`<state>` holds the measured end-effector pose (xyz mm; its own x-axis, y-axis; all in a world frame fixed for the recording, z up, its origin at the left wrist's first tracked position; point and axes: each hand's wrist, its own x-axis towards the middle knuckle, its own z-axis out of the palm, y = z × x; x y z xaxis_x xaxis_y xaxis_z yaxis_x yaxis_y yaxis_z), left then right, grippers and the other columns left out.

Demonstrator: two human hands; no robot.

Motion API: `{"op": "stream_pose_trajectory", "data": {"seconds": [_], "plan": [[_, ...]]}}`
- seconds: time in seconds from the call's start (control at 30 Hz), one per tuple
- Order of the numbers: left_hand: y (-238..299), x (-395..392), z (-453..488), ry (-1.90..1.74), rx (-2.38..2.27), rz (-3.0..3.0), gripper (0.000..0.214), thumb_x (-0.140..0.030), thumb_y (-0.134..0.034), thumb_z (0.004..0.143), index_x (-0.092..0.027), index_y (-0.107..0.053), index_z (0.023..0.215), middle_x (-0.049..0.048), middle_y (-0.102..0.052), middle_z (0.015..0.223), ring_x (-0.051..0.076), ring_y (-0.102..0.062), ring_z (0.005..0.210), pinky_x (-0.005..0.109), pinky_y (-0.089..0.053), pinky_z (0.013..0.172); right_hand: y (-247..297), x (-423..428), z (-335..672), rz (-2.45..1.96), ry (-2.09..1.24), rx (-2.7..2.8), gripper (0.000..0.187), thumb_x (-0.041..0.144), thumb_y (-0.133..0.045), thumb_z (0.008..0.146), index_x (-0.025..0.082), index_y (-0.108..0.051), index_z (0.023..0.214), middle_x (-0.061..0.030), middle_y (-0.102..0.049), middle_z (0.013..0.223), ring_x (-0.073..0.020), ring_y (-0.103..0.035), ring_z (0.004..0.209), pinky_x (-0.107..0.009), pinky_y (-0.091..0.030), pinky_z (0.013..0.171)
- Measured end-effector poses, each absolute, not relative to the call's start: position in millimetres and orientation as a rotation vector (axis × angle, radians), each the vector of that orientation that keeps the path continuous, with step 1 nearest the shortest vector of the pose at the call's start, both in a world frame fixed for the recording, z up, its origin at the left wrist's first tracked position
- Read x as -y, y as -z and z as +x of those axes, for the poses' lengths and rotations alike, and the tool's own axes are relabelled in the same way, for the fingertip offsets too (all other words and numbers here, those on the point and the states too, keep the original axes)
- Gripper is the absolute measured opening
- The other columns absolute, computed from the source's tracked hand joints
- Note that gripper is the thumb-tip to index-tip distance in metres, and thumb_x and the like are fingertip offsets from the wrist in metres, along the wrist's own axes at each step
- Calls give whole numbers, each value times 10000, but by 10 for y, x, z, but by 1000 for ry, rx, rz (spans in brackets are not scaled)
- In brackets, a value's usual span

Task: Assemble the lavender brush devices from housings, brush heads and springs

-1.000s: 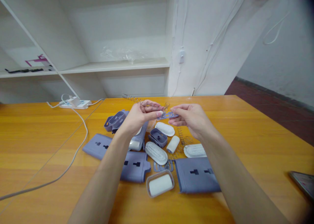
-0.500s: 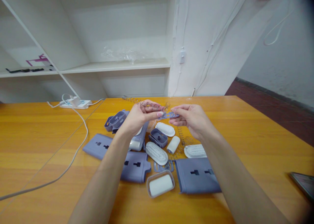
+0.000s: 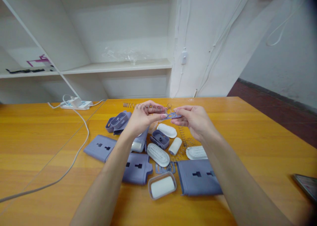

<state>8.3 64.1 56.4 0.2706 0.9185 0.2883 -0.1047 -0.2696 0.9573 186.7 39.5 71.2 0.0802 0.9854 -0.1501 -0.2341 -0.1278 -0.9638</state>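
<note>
The left hand (image 3: 146, 117) and right hand (image 3: 192, 118) partly cover the slotted purple plate (image 3: 170, 115); how the coiled spring (image 3: 126, 105) meets it is too small to tell. The right forearm (image 3: 230, 166) hides one end of a white pad (image 3: 196, 152). The right edge crops the phone (image 3: 306, 185).

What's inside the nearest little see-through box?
A white, rounded piece lies in the see-through box. Anything under that piece is covered and can't be seen.

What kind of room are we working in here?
Probably a small workroom, though an office or home corner is possible. It shows in the wood-grained table strewn with loose purple and white parts, the power strip near its far edge, and the white shelving behind.
</note>
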Motion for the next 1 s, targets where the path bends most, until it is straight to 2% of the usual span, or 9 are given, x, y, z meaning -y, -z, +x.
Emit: {"op": "stream_pose_trajectory", "data": {"seconds": [0.5,1.0], "plan": [[-555,-603,121,-1224,-856,1457,312,-235,-861,591,-141,-647,798,94,-758,910,248,-712,935,390,-548,871,-692,-410,1854,-1188,-1291,891,147,8,-547,819,95,-642,749,-56,-691,550,-132,-680,469,-152,-558,449],[-540,-650,62,-1192,-719,1337,341,-205,-849,628,-122,-630,875,88,-756,915,212,-713,916,372,-546,872,-724,-389,1826,-1207,-1297,964,107,11,-559,831,84,-626,790,-69,-703,568,-137,-675,453,-163,-552,416]]}}
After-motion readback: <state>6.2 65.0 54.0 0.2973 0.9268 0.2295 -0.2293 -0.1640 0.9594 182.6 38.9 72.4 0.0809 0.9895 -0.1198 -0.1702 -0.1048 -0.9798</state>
